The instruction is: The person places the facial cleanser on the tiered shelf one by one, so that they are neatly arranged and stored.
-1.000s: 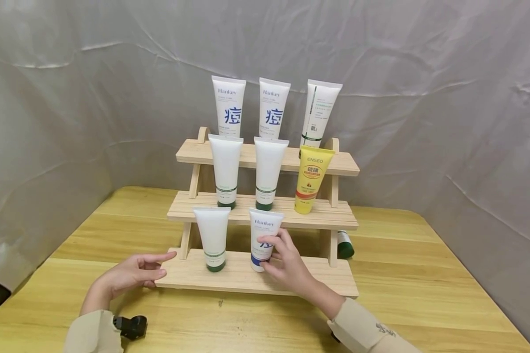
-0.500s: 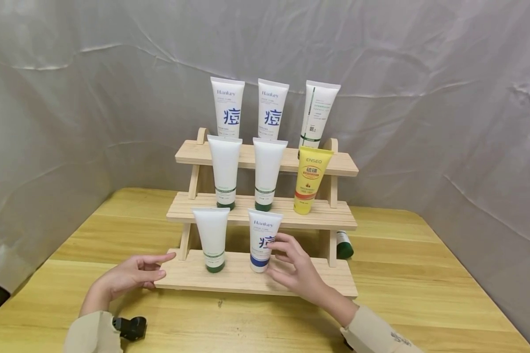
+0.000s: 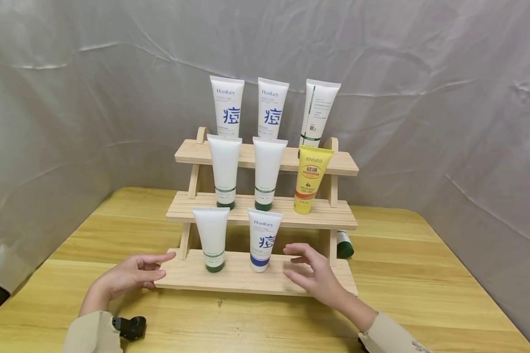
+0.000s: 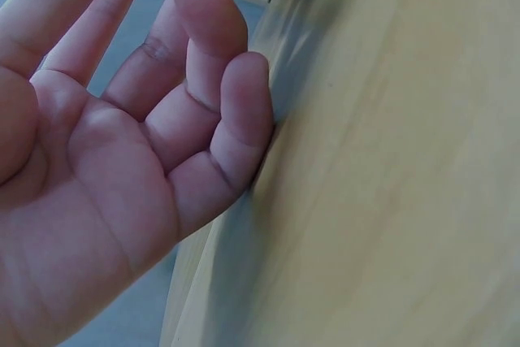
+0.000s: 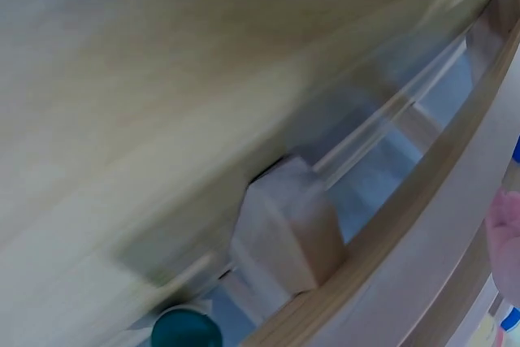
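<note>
A three-tier wooden display stand (image 3: 238, 281) holds several upright squeeze tubes on their caps. My left hand (image 3: 132, 273) pinches the left end of its bottom shelf between thumb and fingers; in the left wrist view the curled fingers (image 4: 244, 111) lie close to the tabletop. On that shelf stand a white tube with a green cap (image 3: 212, 235) and a white Hankey tube with a blue band (image 3: 261, 233). Just right of the Hankey tube, my right hand (image 3: 318, 275) hovers apart from it, fingers spread and holding nothing. Only part of this hand shows in the right wrist view.
White tubes (image 3: 226, 169) and a yellow tube (image 3: 312, 179) occupy the middle shelf; more white tubes (image 3: 272, 105) stand on top. Behind the stand's right side lies a green-capped tube (image 3: 344, 245) on the wooden table (image 3: 402, 274). Grey cloth (image 3: 402, 122) hangs around the table.
My right hand has let go of the Hankey tube and drawn away to the right. The tube stays standing on the bottom shelf. My left hand keeps its place.
</note>
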A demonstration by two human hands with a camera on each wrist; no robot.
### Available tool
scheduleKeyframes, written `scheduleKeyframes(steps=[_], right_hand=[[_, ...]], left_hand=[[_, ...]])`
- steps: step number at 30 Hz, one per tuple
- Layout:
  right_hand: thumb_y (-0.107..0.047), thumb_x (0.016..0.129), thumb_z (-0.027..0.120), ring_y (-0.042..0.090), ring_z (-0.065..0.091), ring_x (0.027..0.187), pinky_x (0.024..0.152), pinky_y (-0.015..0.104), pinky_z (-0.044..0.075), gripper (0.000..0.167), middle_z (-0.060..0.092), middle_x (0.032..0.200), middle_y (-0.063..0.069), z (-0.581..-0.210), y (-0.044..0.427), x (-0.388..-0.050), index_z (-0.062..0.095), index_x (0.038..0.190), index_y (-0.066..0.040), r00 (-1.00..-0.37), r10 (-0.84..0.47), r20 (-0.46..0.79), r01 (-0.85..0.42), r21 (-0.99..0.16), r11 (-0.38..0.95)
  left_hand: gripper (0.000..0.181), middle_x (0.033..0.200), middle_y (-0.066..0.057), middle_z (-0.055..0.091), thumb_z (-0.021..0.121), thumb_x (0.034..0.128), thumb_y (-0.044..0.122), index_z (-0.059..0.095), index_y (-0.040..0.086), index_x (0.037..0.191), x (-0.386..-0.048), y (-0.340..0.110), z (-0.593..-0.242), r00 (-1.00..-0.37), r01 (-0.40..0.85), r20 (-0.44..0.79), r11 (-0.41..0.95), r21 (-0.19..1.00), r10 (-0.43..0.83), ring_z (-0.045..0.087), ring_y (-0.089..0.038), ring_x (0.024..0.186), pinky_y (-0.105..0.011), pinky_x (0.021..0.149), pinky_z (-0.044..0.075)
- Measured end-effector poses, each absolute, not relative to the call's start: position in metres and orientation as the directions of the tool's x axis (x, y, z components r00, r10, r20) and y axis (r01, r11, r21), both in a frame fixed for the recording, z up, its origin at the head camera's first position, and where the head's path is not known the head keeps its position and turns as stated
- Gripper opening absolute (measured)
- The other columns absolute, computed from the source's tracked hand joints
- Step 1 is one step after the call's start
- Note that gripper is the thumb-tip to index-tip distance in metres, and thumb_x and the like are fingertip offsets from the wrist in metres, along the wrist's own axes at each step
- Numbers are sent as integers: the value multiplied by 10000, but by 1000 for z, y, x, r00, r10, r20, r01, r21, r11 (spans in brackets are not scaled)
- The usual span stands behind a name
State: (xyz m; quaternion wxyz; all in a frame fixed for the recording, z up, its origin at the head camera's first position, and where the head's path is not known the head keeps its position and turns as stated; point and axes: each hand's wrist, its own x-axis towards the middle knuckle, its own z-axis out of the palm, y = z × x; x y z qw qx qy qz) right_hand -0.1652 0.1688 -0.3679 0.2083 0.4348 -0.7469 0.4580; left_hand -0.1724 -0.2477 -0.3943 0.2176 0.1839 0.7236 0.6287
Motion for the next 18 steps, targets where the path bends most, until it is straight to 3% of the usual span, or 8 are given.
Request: scheduleKeyframes(steps=[8,18], right_hand=[[218,647,655,207,566,874,635,401,498,412,588,938,142,-366,183,-164,535,1017,83,-548,-434,715,-835,-500,232],[277,640,604,246,567,742,605,274,501,376,583,864,138,-370,206,-168,555,964,91,-562,-405,721,-824,-530,200]], left_hand=[[369,1098,9,531,563,880,104,573,292,1197,-172,-248,-395,-843,-9,-84,142,990,532,514,-115,818,-280,653,489],[366,1096,3,526,554,886,102,569,291,1198,-173,-248,-395,-838,-7,-84,144,989,540,510,-107,802,-271,655,486]])
